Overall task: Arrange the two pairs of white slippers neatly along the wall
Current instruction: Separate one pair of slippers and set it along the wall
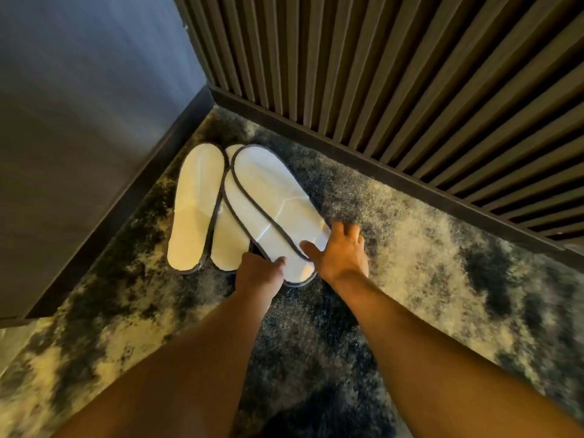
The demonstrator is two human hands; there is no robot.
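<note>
Several white slippers with dark trim lie soles up in the corner of the patterned carpet. One slipper lies flat beside the left wall, and a second slipper is partly covered. A pair of slippers rests tilted across the second slipper, toes toward the corner. My left hand pinches the near end of this top pair, thumb on top and fingers hidden beneath. My right hand lies at the pair's right edge, fingers spread over the carpet and the thumb touching the slipper.
A smooth dark wall with a baseboard runs along the left. A ribbed wooden slat wall with its own baseboard runs along the back right. Mottled carpet stretches to the right of the slippers.
</note>
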